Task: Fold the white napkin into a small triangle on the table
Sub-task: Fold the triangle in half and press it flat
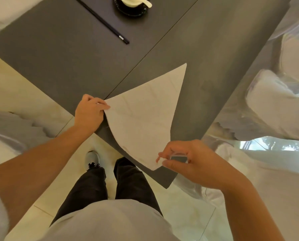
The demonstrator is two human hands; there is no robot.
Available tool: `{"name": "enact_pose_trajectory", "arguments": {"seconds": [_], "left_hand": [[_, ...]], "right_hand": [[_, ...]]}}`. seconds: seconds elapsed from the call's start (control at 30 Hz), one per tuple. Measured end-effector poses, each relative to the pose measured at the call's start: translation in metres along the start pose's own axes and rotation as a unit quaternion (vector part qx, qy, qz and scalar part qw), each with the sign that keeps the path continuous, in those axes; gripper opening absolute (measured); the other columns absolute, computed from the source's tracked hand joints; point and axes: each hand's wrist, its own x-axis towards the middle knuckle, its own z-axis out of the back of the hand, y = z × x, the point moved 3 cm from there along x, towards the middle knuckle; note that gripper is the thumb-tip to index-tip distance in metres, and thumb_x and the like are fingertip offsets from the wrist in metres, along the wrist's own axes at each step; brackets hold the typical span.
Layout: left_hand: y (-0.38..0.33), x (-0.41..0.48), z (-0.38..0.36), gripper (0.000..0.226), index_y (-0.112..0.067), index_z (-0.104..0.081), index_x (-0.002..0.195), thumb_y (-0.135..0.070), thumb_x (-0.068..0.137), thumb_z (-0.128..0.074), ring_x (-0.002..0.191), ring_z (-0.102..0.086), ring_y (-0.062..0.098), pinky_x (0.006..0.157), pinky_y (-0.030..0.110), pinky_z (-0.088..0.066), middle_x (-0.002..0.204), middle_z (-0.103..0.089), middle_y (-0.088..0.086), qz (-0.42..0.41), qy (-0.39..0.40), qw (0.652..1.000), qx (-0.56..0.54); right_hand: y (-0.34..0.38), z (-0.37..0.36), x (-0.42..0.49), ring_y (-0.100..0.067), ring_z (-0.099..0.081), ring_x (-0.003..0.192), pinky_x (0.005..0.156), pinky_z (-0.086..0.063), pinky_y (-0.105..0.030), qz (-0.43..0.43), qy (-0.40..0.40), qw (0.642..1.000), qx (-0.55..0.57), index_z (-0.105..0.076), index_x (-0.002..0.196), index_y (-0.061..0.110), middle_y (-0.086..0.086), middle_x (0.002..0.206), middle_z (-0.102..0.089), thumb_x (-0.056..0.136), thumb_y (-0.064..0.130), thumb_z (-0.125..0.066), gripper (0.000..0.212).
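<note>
The white napkin (145, 115) lies on the dark grey table (67, 54) as a large triangle, its far tip pointing away to the right. My left hand (89, 113) pinches the napkin's left corner at the table's near edge. My right hand (188, 160) pinches the near corner between thumb and fingers, close to the table's near corner.
A pair of black chopsticks (101, 20) lies diagonally at the far side, beside a black saucer (133, 11) with a white cup and spoon. Chairs under clear plastic covers (275, 101) stand to the right. My legs and shoes are below on the pale floor.
</note>
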Motion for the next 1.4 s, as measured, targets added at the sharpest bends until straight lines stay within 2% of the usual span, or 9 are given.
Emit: {"name": "enact_pose_trajectory", "arguments": {"seconds": [0.07,0.2,0.23,0.33,0.53,0.73,0.97,1.23,1.4], "left_hand": [[0.004,0.003,0.0,0.024,-0.012,-0.078,0.104,-0.004,0.09,-0.059,0.096,-0.049,0.03,0.075,0.04,-0.05,0.108,-0.072,0.005,0.012,0.018,1.0,0.005],[0.015,0.005,-0.002,0.028,-0.014,-0.073,0.114,-0.006,0.092,-0.057,0.1,-0.049,0.029,0.082,0.036,-0.044,0.114,-0.069,0.006,0.012,0.04,0.999,-0.024],[0.017,0.006,-0.003,0.029,-0.014,-0.072,0.116,-0.004,0.091,-0.059,0.101,-0.051,0.029,0.084,0.036,-0.044,0.114,-0.069,0.007,0.006,0.044,0.998,-0.039],[0.021,0.008,-0.002,0.033,-0.015,-0.069,0.118,-0.002,0.088,-0.063,0.092,-0.056,0.023,0.088,0.038,-0.048,0.109,-0.07,0.008,0.027,0.053,0.994,-0.094],[0.022,0.01,0.004,0.027,-0.018,-0.052,0.103,-0.009,0.085,-0.071,0.075,-0.061,0.021,0.072,0.033,-0.051,0.091,-0.071,0.0,0.093,0.051,0.977,-0.186],[0.028,0.009,0.001,0.032,-0.018,-0.05,0.097,-0.017,0.081,-0.077,0.071,-0.061,0.016,0.065,0.022,-0.047,0.081,-0.07,-0.011,0.159,0.033,0.96,-0.226],[0.034,0.017,0.007,0.035,-0.024,-0.052,0.091,-0.032,0.075,-0.083,0.067,-0.06,0.008,0.062,0.023,-0.044,0.078,-0.071,-0.018,0.185,0.058,0.954,-0.229],[0.033,0.023,0.013,0.01,-0.034,-0.066,0.08,-0.03,0.083,-0.075,0.063,-0.053,0.009,0.06,0.021,-0.04,0.081,-0.07,-0.016,0.159,0.109,0.963,-0.186],[0.03,0.026,0.011,0.01,-0.039,-0.069,0.087,-0.03,0.09,-0.066,0.068,-0.056,0.011,0.057,0.02,-0.04,0.084,-0.068,-0.012,0.162,0.136,0.966,-0.149]], "right_hand": [[-0.003,0.0,0.005,0.004,-0.066,0.096,0.079,-0.052,-0.01,0.007,-0.033,0.998,0.043,-0.067,0.093,0.034,0.021,0.098,-0.071,0.092,0.035,-0.064,0.003],[-0.009,0.017,0.02,-0.028,-0.072,0.088,0.085,-0.058,-0.051,0.013,-0.146,0.979,0.14,-0.064,0.094,0.015,-0.006,0.092,-0.075,0.094,0.024,-0.062,0.009],[-0.012,0.022,0.025,-0.032,-0.072,0.09,0.084,-0.057,-0.054,0.012,-0.171,0.971,0.165,-0.063,0.095,0.012,-0.01,0.093,-0.075,0.095,0.021,-0.061,0.009],[-0.02,0.042,0.035,-0.021,-0.073,0.094,0.084,-0.061,-0.044,0.018,-0.25,0.948,0.194,-0.063,0.099,0.009,-0.004,0.097,-0.076,0.097,0.014,-0.059,0.007],[-0.035,0.079,0.041,-0.011,-0.074,0.09,0.071,-0.058,-0.019,0.022,-0.333,0.91,0.246,-0.064,0.095,0.014,0.016,0.087,-0.076,0.098,0.01,-0.056,0.009],[-0.053,0.108,0.044,-0.017,-0.073,0.087,0.08,-0.061,-0.031,-0.009,-0.394,0.879,0.269,-0.067,0.087,0.03,0.014,0.088,-0.075,0.097,0.022,-0.059,0.016],[-0.079,0.129,0.075,-0.013,-0.071,0.077,0.079,-0.061,-0.036,-0.054,-0.408,0.871,0.267,-0.064,0.087,0.022,0.015,0.078,-0.073,0.097,0.02,-0.058,0.012],[-0.105,0.16,0.149,-0.006,-0.068,0.057,0.057,-0.056,-0.024,-0.083,-0.39,0.88,0.259,-0.062,0.091,0.015,0.004,0.082,-0.071,0.094,0.016,-0.059,0.005],[-0.113,0.172,0.193,-0.009,-0.066,0.055,0.048,-0.049,-0.021,-0.086,-0.377,0.881,0.271,-0.059,0.078,0.02,0.0,0.078,-0.069,0.092,0.013,-0.06,0.015]]}}
